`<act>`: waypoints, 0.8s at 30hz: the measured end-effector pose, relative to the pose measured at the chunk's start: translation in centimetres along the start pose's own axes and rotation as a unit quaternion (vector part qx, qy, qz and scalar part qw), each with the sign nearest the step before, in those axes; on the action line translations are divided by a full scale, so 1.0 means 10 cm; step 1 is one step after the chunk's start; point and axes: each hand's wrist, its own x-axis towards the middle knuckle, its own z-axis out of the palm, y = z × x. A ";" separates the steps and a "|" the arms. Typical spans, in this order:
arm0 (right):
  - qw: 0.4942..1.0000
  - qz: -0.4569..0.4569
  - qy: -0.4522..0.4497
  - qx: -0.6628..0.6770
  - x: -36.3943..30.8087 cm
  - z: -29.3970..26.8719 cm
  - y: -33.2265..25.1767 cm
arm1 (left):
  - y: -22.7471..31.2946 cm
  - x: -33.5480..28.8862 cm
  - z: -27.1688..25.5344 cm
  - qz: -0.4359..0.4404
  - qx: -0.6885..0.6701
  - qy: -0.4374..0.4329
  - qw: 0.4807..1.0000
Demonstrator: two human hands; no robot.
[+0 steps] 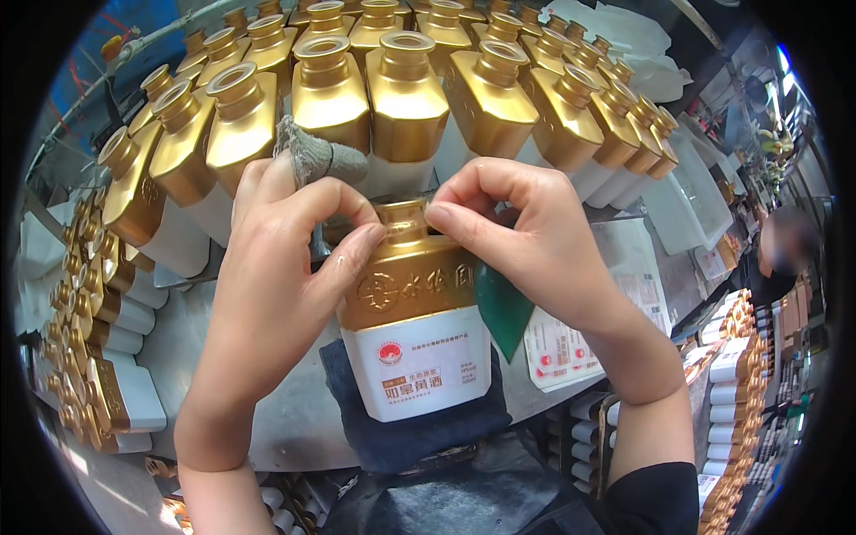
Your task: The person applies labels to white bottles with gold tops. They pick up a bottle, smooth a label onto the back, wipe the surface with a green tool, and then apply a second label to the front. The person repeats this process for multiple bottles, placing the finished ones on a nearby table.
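Observation:
A bottle (415, 348) with a gold shoulder and white lower body, a printed label on its front, rests tilted back on a folded dark cloth (343, 401). My left hand (294, 241) is closed, thumb and forefinger pinched against the left side of the bottle's neck. A grey cloth sleeve (330, 160) covers one of its fingers. On the neck's other side, my right hand (517, 218) pinches thumb and forefinger close together. A green pointed scraper (504, 308) sticks out below that palm; the fingers around it are hidden. Anything thin between the fingertips is too small to make out.
Rows of gold-and-white bottles (406, 98) stand behind the work spot, with more stacked at left (125, 392) and right (727, 392). Printed label sheets (557, 352) lie on the metal table (290, 383). A translucent bin (687, 192) and another person (776, 259) are at right.

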 end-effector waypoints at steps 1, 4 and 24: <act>1.000 0.001 -0.020 -0.024 0.01 -0.04 -0.04 | 0.00 -0.01 -0.03 -0.002 0.005 -0.013 1.000; 0.985 -0.047 -0.079 -0.143 0.03 -0.18 -0.16 | 0.00 -0.02 -0.06 0.005 0.010 0.040 0.999; 0.983 0.004 -0.081 0.165 -0.01 -0.11 -0.09 | 0.16 -0.14 -0.02 -0.122 -0.374 0.005 0.919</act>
